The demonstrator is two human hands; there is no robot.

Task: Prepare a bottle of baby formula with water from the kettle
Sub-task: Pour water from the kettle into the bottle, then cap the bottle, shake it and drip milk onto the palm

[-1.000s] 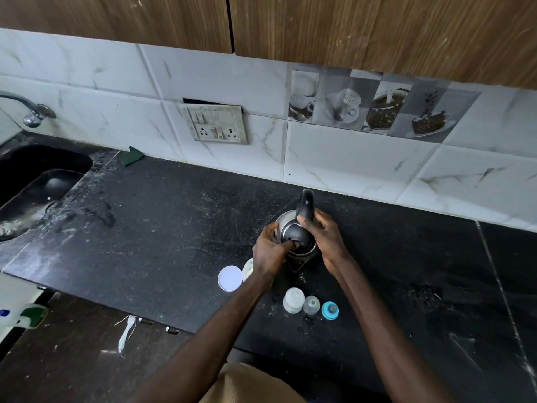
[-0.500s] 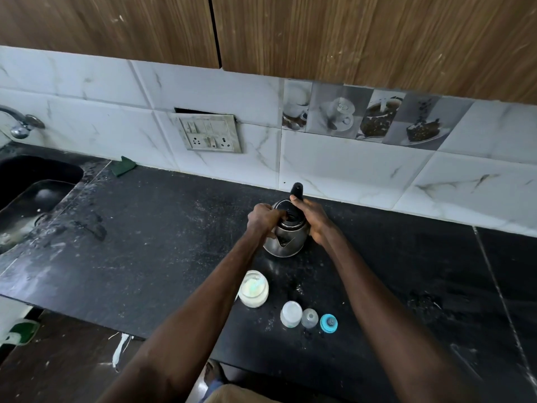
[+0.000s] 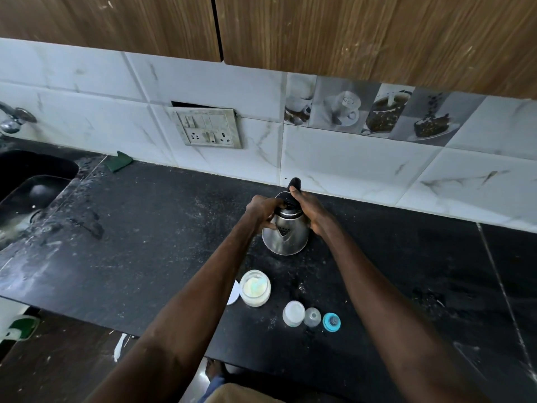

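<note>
Bench (image 3: 145, 242) left of kettle (image 3: 286, 237) was free up to the sink (image 3: 35, 181); right side free too. Wall (image 3: 348, 170) sat close behind kettle. Near edge was blocked by jar (image 3: 255, 287), bottle (image 3: 293, 313), cap (image 3: 312, 317) and blue ring (image 3: 331, 321), close together.

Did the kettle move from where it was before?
Yes. The kettle has gone back toward the tiled wall, farther from the little bottle near the counter's front edge.

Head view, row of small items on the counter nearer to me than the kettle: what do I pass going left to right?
white lid → open jar → white bottle → clear cap → blue ring, all nearer the camera than the kettle.
</note>
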